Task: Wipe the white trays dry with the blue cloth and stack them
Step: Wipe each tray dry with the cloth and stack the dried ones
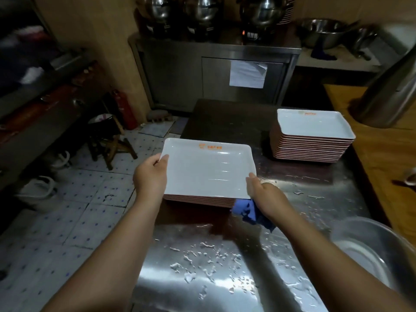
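At nine o'clock, tiled floor [67,212] with blue dots, a small wooden stool [112,143] and a red fire extinguisher [122,109] beyond it.

Left hand [150,176] gripping the left short edge of the top white tray [207,170]: thumb over the rim, the other fingers hidden beneath. Tray near the frame's centre, lying flat or nearly so on a low near stack [198,199] of brown-edged trays at the desk's left edge; whether fully seated, cannot tell. Long axis running nine to three o'clock. Orange logo and a short line of orange characters along the far rim at twelve o'clock, too blurred to read.

Right hand [265,194] at the tray's near right corner, about four o'clock: thumb on the rim, fingers curled under, bunching the blue cloth [249,212], which hangs crumpled below the palm.

Wet steel desk [225,266] beneath, beaded with water at six o'clock.

At two o'clock, well apart, a taller far stack [313,145] with a white tray on top, long axis likewise nine to three, orange mark on its far rim unreadable.

At twelve o'clock, a steel cabinet [180,75] with a white paper sheet [247,73] on its door, writing illegible.

At five o'clock, a metal basin [371,251].
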